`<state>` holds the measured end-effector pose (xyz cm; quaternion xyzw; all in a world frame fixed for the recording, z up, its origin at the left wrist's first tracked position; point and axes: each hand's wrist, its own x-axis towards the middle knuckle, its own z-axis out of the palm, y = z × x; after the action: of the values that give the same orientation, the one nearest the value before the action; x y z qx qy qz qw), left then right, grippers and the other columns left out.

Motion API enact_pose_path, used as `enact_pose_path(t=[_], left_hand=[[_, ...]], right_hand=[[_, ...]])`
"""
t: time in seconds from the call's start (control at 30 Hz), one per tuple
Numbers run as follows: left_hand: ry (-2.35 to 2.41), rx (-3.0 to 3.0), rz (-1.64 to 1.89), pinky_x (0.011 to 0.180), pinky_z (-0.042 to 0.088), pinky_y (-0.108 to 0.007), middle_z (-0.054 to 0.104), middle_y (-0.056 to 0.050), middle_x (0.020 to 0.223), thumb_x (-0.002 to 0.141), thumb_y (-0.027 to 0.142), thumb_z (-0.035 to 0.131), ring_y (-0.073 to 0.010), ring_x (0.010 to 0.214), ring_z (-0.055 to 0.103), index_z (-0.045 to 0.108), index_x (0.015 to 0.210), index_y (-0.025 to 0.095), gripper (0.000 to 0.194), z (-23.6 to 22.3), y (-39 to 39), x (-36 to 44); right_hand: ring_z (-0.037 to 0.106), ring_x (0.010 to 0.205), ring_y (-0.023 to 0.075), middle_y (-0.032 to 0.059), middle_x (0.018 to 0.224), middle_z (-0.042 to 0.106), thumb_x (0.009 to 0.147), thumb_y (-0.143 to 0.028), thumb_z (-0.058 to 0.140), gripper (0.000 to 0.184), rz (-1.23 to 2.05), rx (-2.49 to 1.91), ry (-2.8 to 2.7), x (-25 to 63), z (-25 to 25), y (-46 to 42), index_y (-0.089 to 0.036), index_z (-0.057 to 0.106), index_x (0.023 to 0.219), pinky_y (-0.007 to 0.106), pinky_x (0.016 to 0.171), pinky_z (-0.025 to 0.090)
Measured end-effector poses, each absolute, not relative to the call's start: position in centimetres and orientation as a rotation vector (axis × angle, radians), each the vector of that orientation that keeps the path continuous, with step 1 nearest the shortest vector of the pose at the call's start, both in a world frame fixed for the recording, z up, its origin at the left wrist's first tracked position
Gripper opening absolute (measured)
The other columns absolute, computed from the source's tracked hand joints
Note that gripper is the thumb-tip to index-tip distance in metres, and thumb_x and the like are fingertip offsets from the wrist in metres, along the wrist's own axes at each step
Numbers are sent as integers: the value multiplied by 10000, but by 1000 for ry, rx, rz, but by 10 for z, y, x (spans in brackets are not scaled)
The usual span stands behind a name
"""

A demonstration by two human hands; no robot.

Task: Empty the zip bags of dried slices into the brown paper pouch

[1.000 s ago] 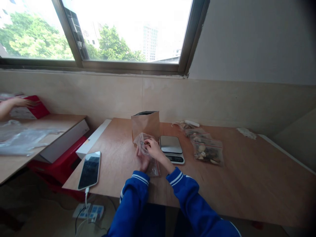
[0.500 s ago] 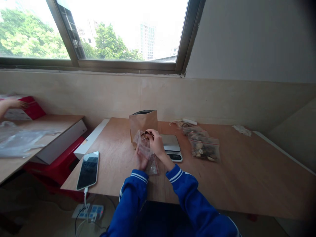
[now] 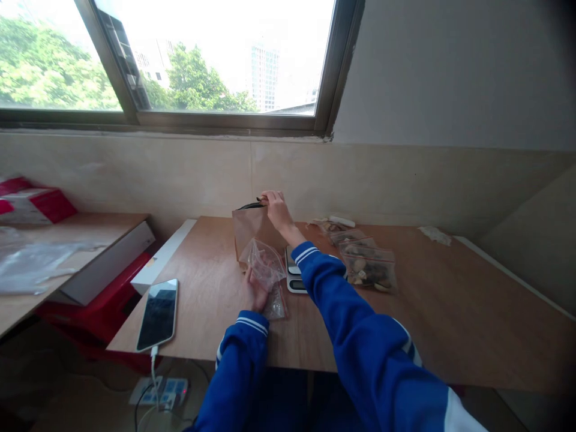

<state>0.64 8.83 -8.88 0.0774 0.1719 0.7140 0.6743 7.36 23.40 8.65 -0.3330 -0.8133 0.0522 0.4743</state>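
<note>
Clear plastic bag (image 3: pixel 269 267), gripped by the left hand (image 3: pixel 257 292), is at six o'clock from the brown paper bag (image 3: pixel 249 226). I can't tell if the right hand (image 3: pixel 276 210), at that bag's top, pinches anything. One bump could tip the paper bag.

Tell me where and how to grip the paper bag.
Pinch the upper left edge of the paper bag, probably from the left: it stands upright, mouth open, with the scale close on its right and a clear bag before its lower front.

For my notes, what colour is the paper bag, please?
The paper bag is brown outside; the head view shows it best.
</note>
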Motion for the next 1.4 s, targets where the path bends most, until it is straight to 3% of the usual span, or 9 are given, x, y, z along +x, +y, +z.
enact_pose_path(t=[0.27, 0.63, 1.17, 1.4], left_hand=[[377, 199, 1597, 922, 537, -401, 594, -87, 1333, 926, 347, 508, -249, 1230, 550, 639, 1188, 210, 323, -92, 89, 6], [398, 185, 1599, 973, 510, -420, 545, -89, 1392, 919, 350, 499, -238, 1268, 523, 608, 1227, 216, 352, -90, 88, 6], [396, 151, 1605, 1018, 478, -448, 576, -82, 1357, 923, 343, 503, -244, 1265, 525, 619, 1214, 217, 338, -96, 92, 6], [385, 154, 1607, 987, 499, -440, 588, -73, 1347, 916, 324, 512, -260, 1269, 525, 629, 1192, 239, 312, -100, 94, 4]], right_hand=[[502, 992, 240, 111, 1026, 633, 941, -135, 439, 193, 137, -833, -1930, 77, 94, 247, -150, 607, 1033, 354, 914, 423], [541, 933, 217, 88, 968, 657, 913, -81, 452, 190, 198, -779, -2184, 73, 88, 251, -147, 621, 968, 336, 920, 402], [494, 1110, 234, 92, 1144, 578, 1000, -205, 340, 263, 47, -670, -2057, 85, 69, 221, -230, 561, 1140, 370, 1018, 401], [501, 1105, 231, 90, 1142, 586, 1005, -222, 335, 255, 141, -734, -1941, 78, 63, 223, -240, 539, 1157, 399, 1027, 382]])
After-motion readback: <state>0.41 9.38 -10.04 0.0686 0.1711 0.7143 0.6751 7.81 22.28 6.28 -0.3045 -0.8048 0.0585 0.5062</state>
